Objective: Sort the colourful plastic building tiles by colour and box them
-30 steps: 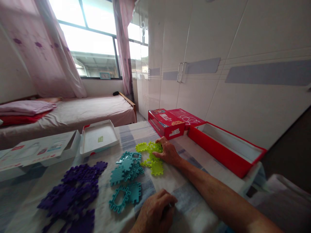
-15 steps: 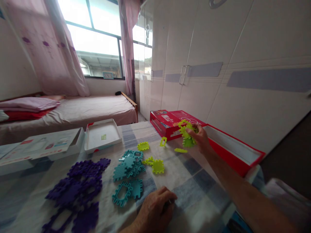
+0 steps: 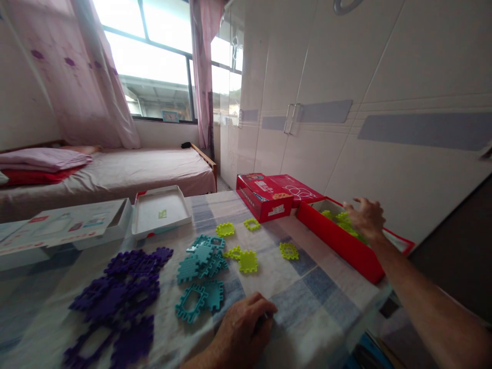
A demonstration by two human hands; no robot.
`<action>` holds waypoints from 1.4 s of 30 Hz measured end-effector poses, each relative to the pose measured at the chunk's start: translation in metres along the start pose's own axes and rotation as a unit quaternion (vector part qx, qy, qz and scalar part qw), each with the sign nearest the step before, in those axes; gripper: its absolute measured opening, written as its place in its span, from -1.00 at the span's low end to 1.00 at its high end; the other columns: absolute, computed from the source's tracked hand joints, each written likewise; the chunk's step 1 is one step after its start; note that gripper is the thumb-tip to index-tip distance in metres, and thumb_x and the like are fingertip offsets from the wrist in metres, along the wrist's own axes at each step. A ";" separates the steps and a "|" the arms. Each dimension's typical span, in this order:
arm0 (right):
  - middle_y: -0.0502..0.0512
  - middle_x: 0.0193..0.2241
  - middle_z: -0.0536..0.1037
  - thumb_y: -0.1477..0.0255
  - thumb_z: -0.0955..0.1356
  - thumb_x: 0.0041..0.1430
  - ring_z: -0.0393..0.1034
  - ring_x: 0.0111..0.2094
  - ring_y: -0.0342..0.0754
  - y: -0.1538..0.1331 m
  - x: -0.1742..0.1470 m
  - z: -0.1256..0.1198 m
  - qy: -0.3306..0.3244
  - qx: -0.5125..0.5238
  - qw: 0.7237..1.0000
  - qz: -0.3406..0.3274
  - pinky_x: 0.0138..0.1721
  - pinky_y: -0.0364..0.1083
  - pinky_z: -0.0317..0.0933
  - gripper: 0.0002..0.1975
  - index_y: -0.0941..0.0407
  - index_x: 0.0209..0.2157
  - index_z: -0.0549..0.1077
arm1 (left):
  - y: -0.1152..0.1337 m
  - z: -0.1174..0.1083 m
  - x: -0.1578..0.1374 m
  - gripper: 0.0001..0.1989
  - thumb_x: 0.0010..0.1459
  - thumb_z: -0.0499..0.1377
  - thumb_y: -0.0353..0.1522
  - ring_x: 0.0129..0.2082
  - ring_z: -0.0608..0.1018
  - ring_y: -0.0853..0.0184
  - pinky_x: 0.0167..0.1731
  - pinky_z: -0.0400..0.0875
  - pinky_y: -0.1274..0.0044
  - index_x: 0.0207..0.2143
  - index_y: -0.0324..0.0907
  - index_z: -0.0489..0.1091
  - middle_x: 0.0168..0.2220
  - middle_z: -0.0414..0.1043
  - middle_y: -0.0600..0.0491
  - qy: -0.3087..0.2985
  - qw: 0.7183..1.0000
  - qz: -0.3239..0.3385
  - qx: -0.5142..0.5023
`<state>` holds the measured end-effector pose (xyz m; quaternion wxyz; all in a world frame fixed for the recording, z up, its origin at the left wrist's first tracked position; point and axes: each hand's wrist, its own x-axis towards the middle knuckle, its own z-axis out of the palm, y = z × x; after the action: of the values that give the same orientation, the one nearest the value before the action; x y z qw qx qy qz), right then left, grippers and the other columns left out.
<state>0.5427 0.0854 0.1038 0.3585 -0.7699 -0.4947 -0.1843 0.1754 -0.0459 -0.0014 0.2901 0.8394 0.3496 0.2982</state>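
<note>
My right hand (image 3: 365, 218) is over the long red box (image 3: 338, 246) at the right, fingers spread and holding nothing. Lime-green notched building tiles (image 3: 344, 220) lie in that box under the palm, which partly hides them. On the cloth near the front edge rests my left hand (image 3: 246, 323), its fingers curled in; what they hold, if anything, is hidden. Beside it on the left are turquoise tiles (image 3: 202, 261) in a loose heap. Several lime-green tiles (image 3: 248, 261) are scattered behind it, among them a window-like tile (image 3: 289, 251) and a hollow frame tile (image 3: 251, 224).
Dark purple tiles (image 3: 119, 292) are piled at the left of the checked tablecloth (image 3: 292, 287). Further back stand a white box (image 3: 73, 218), a white lid (image 3: 161, 210) and a closed red carton (image 3: 265, 197). A white wardrobe (image 3: 326, 148) rises behind the table.
My right hand has moved right, from beside the red carton to the red box, and let go of the lime-green tiles there. One window-like tile now lies flat on the cloth. My left hand stays put.
</note>
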 end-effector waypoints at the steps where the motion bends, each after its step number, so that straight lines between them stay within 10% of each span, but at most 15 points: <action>1: 0.32 -0.12 0.40 0.25 0.23 0.09 0.27 -0.04 0.10 -0.011 -0.010 0.000 -0.014 0.006 0.999 -0.029 -0.04 0.10 0.17 -0.61 0.19 -0.10 0.38 | 0.000 0.000 0.000 -0.74 0.01 0.04 -0.56 -0.38 0.49 0.40 -0.33 0.33 0.63 -0.29 -0.18 0.43 -0.34 0.46 0.03 -0.001 1.000 -0.004 -0.002; 5: 0.19 -0.10 0.42 0.21 0.23 0.13 0.32 -0.06 -0.02 -0.057 -0.067 0.011 -0.214 0.070 0.949 -0.219 -0.01 -0.09 0.17 -0.59 0.15 -0.07 0.39 | 0.002 -0.002 0.000 -0.73 0.01 0.05 -0.56 -0.35 0.49 0.39 -0.29 0.33 0.62 -0.26 -0.18 0.44 -0.33 0.46 0.03 -0.008 1.000 -0.014 -0.009; 10: 0.24 -0.15 0.43 0.18 0.30 0.05 0.35 -0.11 0.06 -0.081 -0.120 0.027 -0.368 0.007 0.895 -0.252 -0.08 -0.06 0.18 -0.53 0.17 -0.07 0.42 | 0.003 -0.001 0.001 -0.73 0.00 0.06 -0.57 -0.36 0.50 0.39 -0.30 0.35 0.62 -0.27 -0.18 0.45 -0.33 0.47 0.03 -0.003 1.000 -0.016 -0.003; 24: 0.24 -0.09 0.41 0.26 0.20 0.16 0.27 -0.05 0.05 -0.201 -0.123 0.093 -0.279 -0.014 0.916 -0.289 -0.07 -0.03 0.14 -0.63 0.19 -0.09 0.36 | -0.001 0.003 0.002 -0.73 -0.02 0.08 -0.54 -0.35 0.52 0.36 -0.31 0.37 0.61 -0.27 -0.18 0.45 -0.34 0.47 0.02 0.004 1.000 0.001 -0.002; 35: 0.19 -0.19 0.36 0.20 0.34 -0.02 0.26 -0.12 0.04 -0.195 -0.121 0.115 -0.304 0.062 0.909 -0.279 -0.06 -0.05 0.15 -0.55 0.14 -0.10 0.41 | -0.006 0.009 0.001 -0.74 0.01 0.09 -0.49 -0.37 0.52 0.37 -0.33 0.38 0.61 -0.23 -0.14 0.44 -0.33 0.47 0.06 0.009 1.000 0.006 0.015; 42: 0.18 -0.07 0.33 0.40 0.40 -0.10 0.20 0.00 0.02 -0.224 -0.114 0.115 -0.347 0.208 0.831 -0.382 0.06 0.00 0.08 -0.51 0.14 -0.05 0.36 | -0.003 0.007 0.002 -0.75 0.00 0.10 -0.49 -0.38 0.51 0.37 -0.35 0.37 0.61 -0.24 -0.16 0.45 -0.34 0.47 0.04 0.012 1.000 0.016 0.017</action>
<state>0.2837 0.1543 0.0361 0.2156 -0.4404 -0.8679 0.0799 0.1797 -0.0443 -0.0075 0.2666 0.8463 0.3448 0.3063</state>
